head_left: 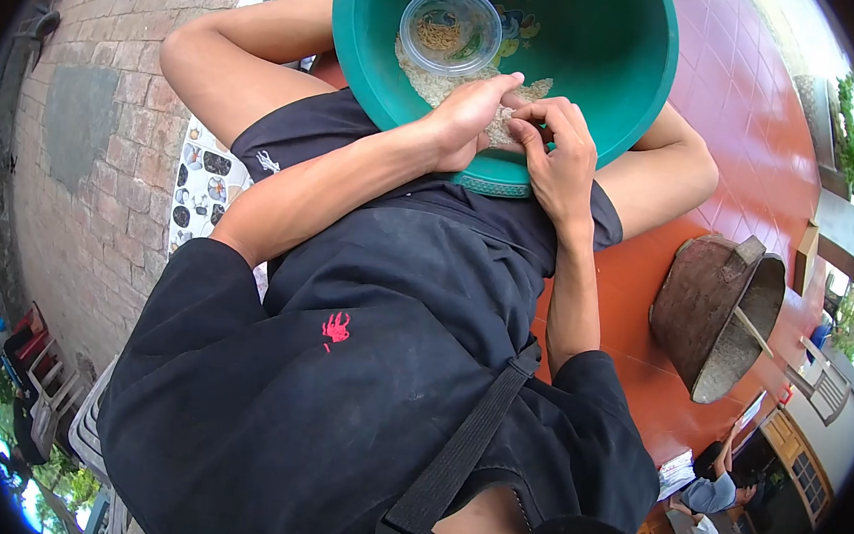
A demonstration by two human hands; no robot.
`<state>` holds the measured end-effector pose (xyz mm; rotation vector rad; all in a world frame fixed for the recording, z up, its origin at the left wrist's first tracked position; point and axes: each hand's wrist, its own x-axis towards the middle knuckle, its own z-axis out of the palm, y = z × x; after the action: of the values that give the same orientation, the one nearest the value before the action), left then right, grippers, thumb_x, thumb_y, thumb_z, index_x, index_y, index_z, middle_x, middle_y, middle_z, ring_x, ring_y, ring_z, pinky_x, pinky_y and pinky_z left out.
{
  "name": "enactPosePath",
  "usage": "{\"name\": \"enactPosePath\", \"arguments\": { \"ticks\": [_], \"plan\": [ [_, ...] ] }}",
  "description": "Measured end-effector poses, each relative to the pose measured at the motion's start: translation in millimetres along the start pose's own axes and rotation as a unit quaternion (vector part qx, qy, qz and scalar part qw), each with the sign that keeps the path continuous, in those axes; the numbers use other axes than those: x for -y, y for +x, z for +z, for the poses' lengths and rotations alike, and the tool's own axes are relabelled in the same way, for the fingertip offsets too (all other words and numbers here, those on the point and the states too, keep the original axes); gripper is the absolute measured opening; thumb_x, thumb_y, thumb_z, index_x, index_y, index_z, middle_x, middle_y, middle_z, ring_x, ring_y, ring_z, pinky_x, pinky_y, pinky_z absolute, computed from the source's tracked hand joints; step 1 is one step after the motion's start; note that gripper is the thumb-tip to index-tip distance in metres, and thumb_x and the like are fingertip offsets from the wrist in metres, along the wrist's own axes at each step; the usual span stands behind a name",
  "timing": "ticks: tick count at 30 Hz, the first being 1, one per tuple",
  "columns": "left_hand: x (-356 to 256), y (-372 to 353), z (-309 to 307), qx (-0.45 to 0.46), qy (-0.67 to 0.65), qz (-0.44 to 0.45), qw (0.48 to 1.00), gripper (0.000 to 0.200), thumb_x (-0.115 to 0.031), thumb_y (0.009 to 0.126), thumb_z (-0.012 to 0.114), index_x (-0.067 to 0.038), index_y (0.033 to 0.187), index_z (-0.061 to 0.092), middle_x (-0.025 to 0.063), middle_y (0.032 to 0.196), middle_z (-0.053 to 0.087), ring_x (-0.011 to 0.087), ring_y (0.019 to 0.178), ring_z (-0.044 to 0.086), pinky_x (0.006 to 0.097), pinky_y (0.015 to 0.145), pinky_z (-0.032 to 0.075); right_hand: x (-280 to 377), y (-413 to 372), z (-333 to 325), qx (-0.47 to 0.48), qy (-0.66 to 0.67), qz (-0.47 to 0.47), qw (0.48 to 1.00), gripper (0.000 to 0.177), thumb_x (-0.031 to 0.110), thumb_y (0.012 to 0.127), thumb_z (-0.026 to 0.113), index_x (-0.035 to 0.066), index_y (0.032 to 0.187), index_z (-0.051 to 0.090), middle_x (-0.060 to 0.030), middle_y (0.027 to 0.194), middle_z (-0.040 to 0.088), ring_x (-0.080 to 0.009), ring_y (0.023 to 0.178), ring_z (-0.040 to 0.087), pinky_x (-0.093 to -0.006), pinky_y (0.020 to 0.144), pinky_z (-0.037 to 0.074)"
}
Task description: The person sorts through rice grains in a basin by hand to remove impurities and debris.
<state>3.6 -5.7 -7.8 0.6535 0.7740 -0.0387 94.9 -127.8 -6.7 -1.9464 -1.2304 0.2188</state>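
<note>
A green plastic basin (605, 40) rests across my lap, tilted toward me. Pale grains that look like rice (426, 84) lie along its near inner side. Among them sits a clear round plastic cup (475, 60) with a small heap of golden-brown, husk-like grains (438, 36). My left hand (467, 120) is cupped at the basin's near rim, with rice in its palm. Over that palm, my right hand (561, 152) has its thumb and index finger pinched together at the rice. Anything between those fingertips is too small to make out.
To the right on the red tiled floor stands a large brown worn container (697, 303) with a stick in it. Brick paving (137, 134) lies to the left. People (715, 496) and chairs (824, 384) are at the lower right. A pebble-patterned white surface (202, 189) is beneath me.
</note>
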Motion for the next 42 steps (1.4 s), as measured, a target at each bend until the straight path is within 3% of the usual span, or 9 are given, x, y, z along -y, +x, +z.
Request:
{"name": "enactPosePath", "arguments": {
  "ticks": [6, 11, 17, 25, 27, 30, 31, 34, 42],
  "plan": [
    [3, 6, -7, 0.034, 0.005, 0.009, 0.999, 0.045, -0.04, 0.103, 0.046, 0.001, 0.107, 0.063, 0.0092, 0.124, 0.052, 0.0172, 0.113, 0.05, 0.0457, 0.104, 0.036, 5, 0, 2, -0.024, 0.039, 0.018, 0.999, 0.008, 0.007, 0.084, 0.074, 0.004, 0.087, 0.067, -0.0063, 0.085, 0.066, -0.0204, 0.075, 0.061, -0.0327, 0.06, 0.05],
    [-1, 1, -2, 0.023, -0.019, 0.015, 0.999, 0.038, -0.037, 0.103, 0.047, -0.002, 0.111, 0.058, 0.0062, 0.107, 0.056, 0.0137, 0.102, 0.054, 0.039, 0.088, 0.049, 3, -3, 10, -0.074, 0.002, -0.071, 0.995, 0.01, 0.003, 0.081, 0.074, 0.003, 0.088, 0.066, -0.0058, 0.088, 0.068, -0.0227, 0.079, 0.06, -0.0335, 0.063, 0.05],
    [-1, -2, -1, 0.026, -0.007, 0.025, 0.999, 0.029, -0.037, 0.102, 0.049, -0.009, 0.102, 0.057, 0.0014, 0.097, 0.054, 0.0108, 0.093, 0.05, 0.0384, 0.085, 0.043, 5, 3, 10, -0.037, -0.088, -0.146, 0.985, 0.015, 0.005, 0.079, 0.074, 0.004, 0.091, 0.065, -0.0066, 0.091, 0.065, -0.0261, 0.082, 0.06, -0.0371, 0.073, 0.048],
    [-3, -4, -2, 0.024, 0.006, 0.011, 1.0, 0.028, -0.038, 0.101, 0.051, -0.011, 0.1, 0.056, 0.0015, 0.101, 0.056, 0.011, 0.099, 0.048, 0.0419, 0.096, 0.034, -1, 8, 15, 0.0, -0.059, -0.136, 0.989, 0.012, 0.005, 0.083, 0.07, 0.003, 0.093, 0.064, -0.0087, 0.085, 0.06, -0.0261, 0.079, 0.059, -0.0356, 0.069, 0.048],
    [-5, -10, 3, 0.016, 0.01, 0.013, 1.0, 0.029, -0.038, 0.101, 0.05, -0.009, 0.102, 0.056, 0.0029, 0.102, 0.056, 0.0127, 0.102, 0.051, 0.0423, 0.097, 0.037, 3, 7, 10, 0.026, 0.079, -0.01, 0.996, 0.009, 0.005, 0.087, 0.07, 0.001, 0.094, 0.066, -0.0082, 0.082, 0.064, -0.0195, 0.073, 0.061, -0.031, 0.064, 0.049],
    [-4, -6, 1, 0.023, 0.002, 0.022, 0.999, 0.032, -0.037, 0.102, 0.049, -0.006, 0.105, 0.057, 0.0055, 0.104, 0.056, 0.0158, 0.104, 0.056, 0.0421, 0.097, 0.044, -2, 8, 5, 0.008, 0.162, 0.04, 0.986, 0.011, 0.006, 0.089, 0.07, -0.001, 0.097, 0.067, -0.0063, 0.081, 0.067, -0.0115, 0.071, 0.062, -0.0264, 0.063, 0.049],
    [-3, -3, 0, 0.038, -0.011, 0.028, 0.999, 0.033, -0.036, 0.103, 0.048, -0.005, 0.107, 0.057, 0.0067, 0.104, 0.057, 0.0172, 0.105, 0.058, 0.0414, 0.095, 0.049, -8, 8, 5, 0.0, 0.2, 0.049, 0.979, 0.014, 0.008, 0.09, 0.071, -0.002, 0.1, 0.067, -0.0043, 0.083, 0.069, -0.0082, 0.076, 0.063, -0.0241, 0.07, 0.05],
    [-4, -6, 3, 0.035, -0.019, 0.039, 0.998, 0.033, -0.034, 0.104, 0.045, -0.003, 0.107, 0.056, 0.008, 0.105, 0.057, 0.0185, 0.102, 0.061, 0.0386, 0.09, 0.057, -14, 7, -1, 0.043, 0.259, 0.101, 0.96, 0.014, 0.007, 0.094, 0.068, -0.001, 0.105, 0.065, -0.003, 0.096, 0.066, -0.0095, 0.086, 0.063, -0.0218, 0.076, 0.052],
    [-2, -2, 0, 0.045, -0.021, 0.036, 0.998, 0.033, -0.034, 0.104, 0.045, -0.003, 0.108, 0.056, 0.0084, 0.106, 0.056, 0.0177, 0.103, 0.061, 0.0387, 0.086, 0.059, -13, 8, -1, 0.038, 0.316, 0.149, 0.936, 0.015, 0.011, 0.092, 0.069, -0.002, 0.099, 0.067, -0.0046, 0.089, 0.071, -0.0085, 0.082, 0.064, -0.0225, 0.074, 0.051]
  ]
}}
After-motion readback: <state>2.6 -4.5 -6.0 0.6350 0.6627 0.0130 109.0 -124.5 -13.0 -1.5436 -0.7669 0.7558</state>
